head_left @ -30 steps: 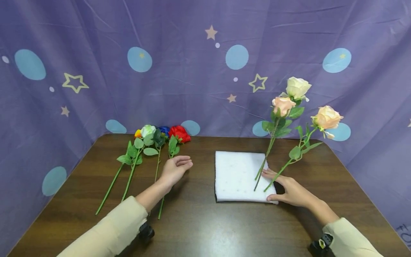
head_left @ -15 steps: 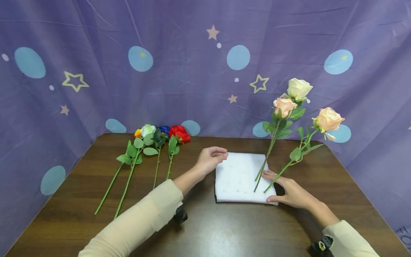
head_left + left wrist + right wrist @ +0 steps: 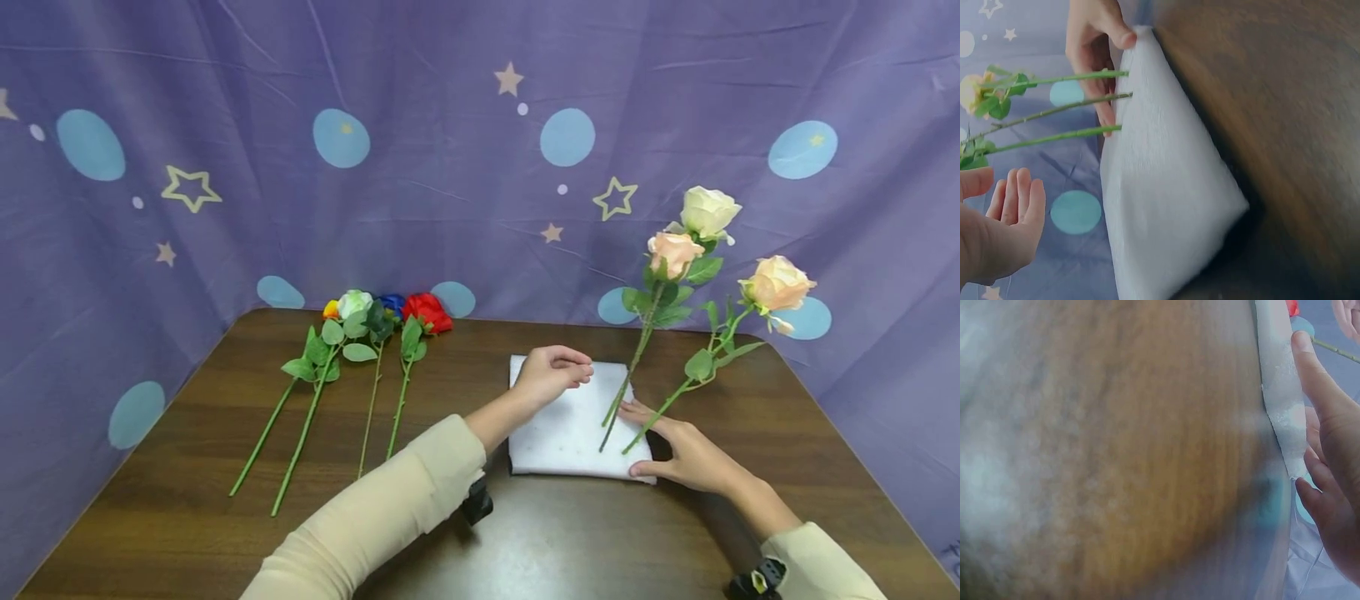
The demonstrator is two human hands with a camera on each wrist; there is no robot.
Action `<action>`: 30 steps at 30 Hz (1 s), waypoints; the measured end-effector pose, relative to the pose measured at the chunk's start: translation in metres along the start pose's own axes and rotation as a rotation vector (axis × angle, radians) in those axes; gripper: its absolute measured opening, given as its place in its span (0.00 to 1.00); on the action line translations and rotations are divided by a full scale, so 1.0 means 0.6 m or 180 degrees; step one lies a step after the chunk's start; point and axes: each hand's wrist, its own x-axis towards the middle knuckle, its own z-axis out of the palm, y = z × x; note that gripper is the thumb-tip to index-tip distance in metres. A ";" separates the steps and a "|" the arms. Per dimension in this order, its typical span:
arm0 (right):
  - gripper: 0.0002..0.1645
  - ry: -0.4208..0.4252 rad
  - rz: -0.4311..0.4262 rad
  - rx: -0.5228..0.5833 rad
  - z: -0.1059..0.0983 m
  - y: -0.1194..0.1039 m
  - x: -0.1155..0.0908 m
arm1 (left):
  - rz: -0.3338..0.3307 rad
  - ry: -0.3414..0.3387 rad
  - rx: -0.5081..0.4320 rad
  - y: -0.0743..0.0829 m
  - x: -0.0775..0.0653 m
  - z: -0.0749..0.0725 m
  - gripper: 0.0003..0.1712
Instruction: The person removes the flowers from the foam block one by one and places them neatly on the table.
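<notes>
A white foam block (image 3: 558, 433) lies on the table with three artificial roses standing in its right part: a cream one (image 3: 707, 212), a pinkish one (image 3: 675, 254) and a peach one (image 3: 778, 285). Their stems lean to the right. Over the block's far left part hovers my left hand (image 3: 551, 379), its fingers loosely bent and nothing in them; the left wrist view shows this hand (image 3: 1007, 231) apart from the stems. My right hand (image 3: 690, 450) rests along the block's right edge, thumb and fingers spread. In the right wrist view its thumb (image 3: 1313, 372) touches the foam.
On the left of the brown table (image 3: 187, 525) lie several more artificial roses: a red one (image 3: 427, 313), a blue one (image 3: 392, 305), a whitish-green one (image 3: 355, 304) and an orange one (image 3: 331, 309). A purple curtain (image 3: 450, 225) hangs behind the table.
My left hand has moved right, from over the red rose's stem to above the foam block. My right hand has stayed at the block's edge. The view has shifted slightly.
</notes>
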 end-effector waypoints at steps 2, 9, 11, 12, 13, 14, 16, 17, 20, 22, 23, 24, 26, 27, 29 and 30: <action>0.47 0.0000 0.0019 -0.0008 0.000 0.001 -0.001 | 0.0006 -0.0020 -0.0032 -0.002 0.001 0.011 0.12; 0.47 0.0012 0.0026 0.0017 0.001 0.002 -0.005 | -0.0004 -0.0079 -0.0061 -0.007 0.003 0.039 0.12; 0.47 0.0036 -0.0001 0.0042 0.002 0.003 -0.005 | 0.0001 -0.0109 -0.0007 -0.008 0.001 0.044 0.12; 0.47 0.0046 -0.0016 0.0050 0.002 0.003 -0.005 | 0.0012 -0.0126 0.0034 -0.009 0.000 0.045 0.12; 0.47 0.0056 -0.0031 0.0060 0.003 0.004 -0.005 | 0.0024 -0.0147 0.0094 -0.010 -0.001 0.047 0.12; 0.47 0.0065 -0.0042 0.0063 0.003 0.004 -0.005 | 0.0035 -0.0172 0.0144 -0.012 -0.002 0.048 0.12; 0.47 0.0076 -0.0056 0.0055 0.004 0.004 -0.005 | 0.0047 -0.0226 0.0227 -0.016 -0.004 0.050 0.12; 0.47 0.0077 -0.0057 0.0045 0.004 0.005 -0.005 | 0.0061 -0.0246 0.0267 -0.018 -0.005 0.050 0.12; 0.47 0.0079 -0.0051 0.0027 0.004 0.006 -0.005 | 0.0059 -0.0291 0.0295 -0.027 -0.007 0.052 0.12; 0.48 0.0067 -0.0042 0.0005 0.004 0.005 -0.005 | 0.0053 -0.0298 0.0286 -0.032 -0.009 0.053 0.13; 0.47 0.0060 -0.0036 -0.0005 0.004 0.005 -0.004 | 0.0054 -0.0303 0.0293 -0.035 -0.010 0.054 0.13; 0.47 0.0057 -0.0029 -0.0009 0.003 0.005 -0.004 | 0.0044 -0.0307 0.0299 -0.037 -0.011 0.055 0.12; 0.48 0.0055 -0.0011 -0.0028 0.003 0.003 -0.004 | 0.0039 -0.0310 0.0342 -0.040 -0.012 0.057 0.12; 0.48 0.0054 0.0000 -0.0041 0.002 0.002 -0.003 | 0.0041 -0.0312 0.0352 -0.041 -0.013 0.058 0.12; 0.48 0.0051 0.0029 -0.0057 0.000 0.001 -0.004 | 0.0054 -0.0308 0.0364 -0.045 -0.015 0.062 0.12; 0.48 0.0061 0.0041 -0.0060 -0.001 0.000 -0.004 | 0.0051 -0.0298 0.0345 -0.047 -0.015 0.064 0.12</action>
